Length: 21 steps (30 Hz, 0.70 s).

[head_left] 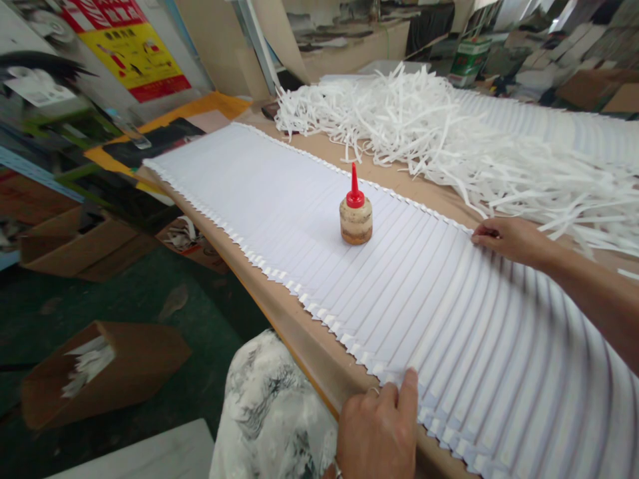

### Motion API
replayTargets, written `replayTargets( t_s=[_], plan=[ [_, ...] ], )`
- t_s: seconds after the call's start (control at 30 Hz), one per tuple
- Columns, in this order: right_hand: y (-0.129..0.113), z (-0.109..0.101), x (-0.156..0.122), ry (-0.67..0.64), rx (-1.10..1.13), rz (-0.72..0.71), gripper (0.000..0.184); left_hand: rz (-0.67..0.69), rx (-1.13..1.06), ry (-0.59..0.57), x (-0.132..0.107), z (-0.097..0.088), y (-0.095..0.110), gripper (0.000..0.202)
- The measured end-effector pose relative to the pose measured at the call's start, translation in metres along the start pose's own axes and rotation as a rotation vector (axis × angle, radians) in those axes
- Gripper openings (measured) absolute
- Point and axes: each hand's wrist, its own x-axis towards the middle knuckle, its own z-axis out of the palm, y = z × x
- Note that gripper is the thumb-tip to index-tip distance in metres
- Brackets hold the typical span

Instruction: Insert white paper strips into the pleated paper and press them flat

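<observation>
A long panel of overlapping white strips (319,266) lies along the table, its two long edges lined with small folded ends. At the near edge, my left hand (382,429) rests with the index finger stretched onto a strip and the other fingers bent; its thumb is hidden. Across the panel, my right hand (509,239) pinches the far end of a white strip (444,299) between thumb and fingers. On the panel, left of my right hand, stands an upright squeeze bottle (356,219) with a red pointed nozzle and brownish contents.
A big heap of loose white strips (399,126) covers the far side of the brown-topped table (294,313). Below on the left, a cardboard box (114,372) holds white scraps. Near my left hand is a white-and-grey patterned cloth (272,406). A green can (469,61) stands behind the heap.
</observation>
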Motion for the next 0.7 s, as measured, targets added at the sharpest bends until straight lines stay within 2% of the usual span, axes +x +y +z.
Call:
replayTargets(
  t_s=[0.27,0.33,0.4,0.47,0.57,0.63,0.7],
  plan=[
    [-0.001,0.006,0.006,0.061,-0.04,0.031,0.023,-0.001,0.014,-0.022,-0.002,0.003,-0.001,0.057],
    [-0.005,0.003,0.003,0.124,-0.054,0.059,0.019,-0.003,0.016,-0.024,-0.001,0.004,-0.001,0.058],
    [-0.011,-0.002,-0.013,0.213,-0.067,0.098,0.02,-0.005,0.005,-0.019,0.0,0.005,-0.002,0.058],
    [-0.014,-0.004,-0.046,0.278,-0.079,0.137,0.026,0.0,-0.029,0.001,0.001,0.005,-0.003,0.056],
    [-0.009,-0.002,-0.121,0.293,-0.085,0.135,0.031,0.011,-0.133,0.075,0.003,0.004,-0.007,0.045],
    [0.008,0.0,-0.18,0.284,-0.098,0.116,0.031,-0.004,-0.257,0.131,0.004,0.005,-0.012,0.037],
    [0.033,-0.003,-0.239,0.299,-0.136,0.172,0.032,-0.032,-0.409,0.188,0.004,0.006,-0.016,0.032]
  ],
)
